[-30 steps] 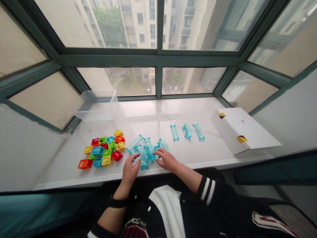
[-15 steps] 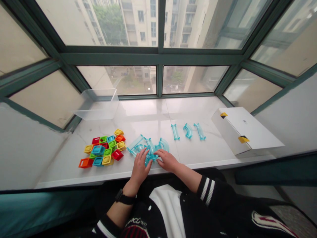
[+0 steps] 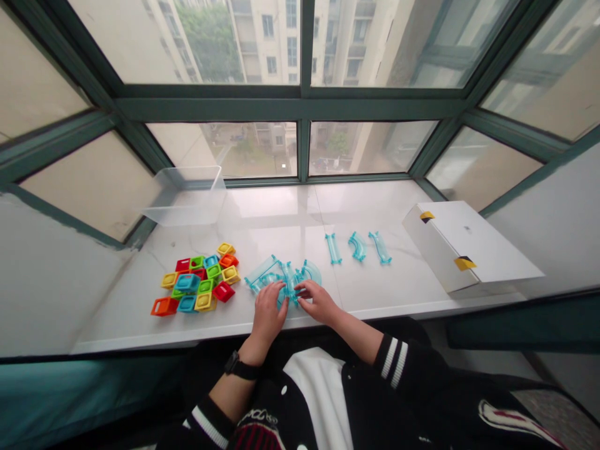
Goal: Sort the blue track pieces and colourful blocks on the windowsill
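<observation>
Several translucent blue toy track pieces (image 3: 263, 270) lie in a pile near the front of the white sill, some straight and some curved. My left hand (image 3: 268, 310) rests at the pile's near side, thumb and fingers apart, touching the pieces. From the right, my right hand (image 3: 319, 304) has its thumb and fingertips closed at the edge of a blue track piece (image 3: 289, 275) that stretches between the two hands. The fingers partly hide the pile's near side. Three more blue pieces stand apart in a row: a straight track (image 3: 333, 249), a curved track (image 3: 358, 247) and a wavy track (image 3: 380, 248).
Left of the pile sit colourful toy blocks (image 3: 205, 286) in red, yellow, green, blue and orange. A clear plastic bin (image 3: 187, 215) stands behind them. At the right is a white box (image 3: 482, 240) with yellow-and-black tabs. Windows (image 3: 356, 150) enclose the marble-patterned sill (image 3: 276, 209).
The track piece between my hands has shifted slightly right and turned a little. My fingers have moved slightly around it. The view has shifted a little as well.
</observation>
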### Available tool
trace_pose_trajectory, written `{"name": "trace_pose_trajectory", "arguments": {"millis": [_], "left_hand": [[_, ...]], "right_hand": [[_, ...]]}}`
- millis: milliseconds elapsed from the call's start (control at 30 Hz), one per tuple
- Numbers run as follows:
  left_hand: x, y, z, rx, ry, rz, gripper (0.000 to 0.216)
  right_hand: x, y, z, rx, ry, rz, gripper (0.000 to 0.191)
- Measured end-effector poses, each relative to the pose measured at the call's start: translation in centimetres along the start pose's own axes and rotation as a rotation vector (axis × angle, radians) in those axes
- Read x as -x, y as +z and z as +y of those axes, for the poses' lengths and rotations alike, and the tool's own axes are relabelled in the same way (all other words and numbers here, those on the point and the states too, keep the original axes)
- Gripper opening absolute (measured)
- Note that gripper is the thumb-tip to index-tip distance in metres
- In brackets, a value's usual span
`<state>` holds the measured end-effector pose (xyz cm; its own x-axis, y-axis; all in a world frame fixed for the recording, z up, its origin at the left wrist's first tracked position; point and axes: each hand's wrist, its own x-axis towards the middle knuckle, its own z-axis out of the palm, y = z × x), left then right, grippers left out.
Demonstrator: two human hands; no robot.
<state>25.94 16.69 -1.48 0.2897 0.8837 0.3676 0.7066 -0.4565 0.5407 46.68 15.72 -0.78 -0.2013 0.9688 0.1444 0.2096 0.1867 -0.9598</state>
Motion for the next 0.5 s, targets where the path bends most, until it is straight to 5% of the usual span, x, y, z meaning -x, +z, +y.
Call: {"name": "trace_pose_trajectory", "arguments": {"millis": [200, 500], "left_hand": [[0.0, 0.3, -0.3, -0.03, -0.024, 0.036, 0.032], [0.0, 0.4, -0.4, -0.047, -0.02, 0.037, 0.035]], "right_hand": [[-0.2, -0.3, 0.4, -0.144, 0.127, 0.128, 0.024], [-1.0, -1.7, -0.2, -0.335, 0.29, 0.302, 0.048]]}}
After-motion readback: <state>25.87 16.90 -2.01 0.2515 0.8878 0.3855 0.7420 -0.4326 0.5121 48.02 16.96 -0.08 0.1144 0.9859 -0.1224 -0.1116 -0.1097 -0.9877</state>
